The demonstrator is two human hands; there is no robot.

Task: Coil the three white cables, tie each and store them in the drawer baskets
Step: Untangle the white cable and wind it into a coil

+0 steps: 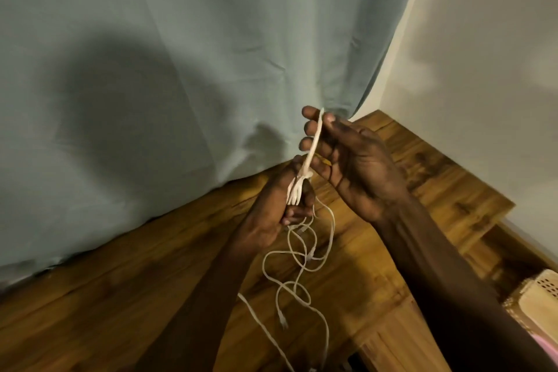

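Above the wooden counter [151,266]: both hands work a bundle of white cables [302,257] in the air, in front of a pale green curtain [181,69].
Left hand [280,205]: curled round the gathered strands, gripping them where several ends bunch together.
Right hand [347,157]: thumb and fingers pinch 1 stretched length of the cable, drawn up taut from the left fist.
Cables: the rest hangs below the left hand in loose, tangled loops, with at least 2 plugs dangling; none looks coiled or tied yet.
Step in hand: likely separating 1 cable from the tangle to start its coil.
Doing it well: keep the left grip firm, feed the strand through the right fingers slowly, and shake loops free rather than pulling knots tight.
Storage: a perforated basket [540,290] shows at the right edge.
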